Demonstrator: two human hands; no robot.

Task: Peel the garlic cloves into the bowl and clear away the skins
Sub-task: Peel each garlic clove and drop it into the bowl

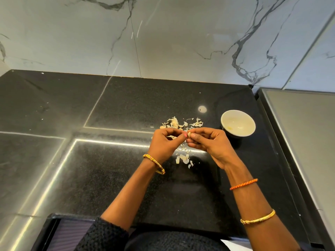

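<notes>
A pale garlic clove (189, 134) is pinched between the fingertips of both hands above the black counter. My left hand (164, 143) holds it from the left, thumb and fingers curled round it. My right hand (208, 142) pinches it from the right. A white bowl (237, 124) stands just right of my hands, with a couple of peeled cloves (235, 127) lying in it. Papery garlic skins (181, 123) lie scattered behind my hands, and more skins (184, 157) lie beneath and between my wrists.
The black speckled counter (108, 109) stretches left and back to a marble wall (163, 37). A grey raised surface with a dark rim (297, 124) runs along the right side. The counter's front edge (72, 214) is near my body.
</notes>
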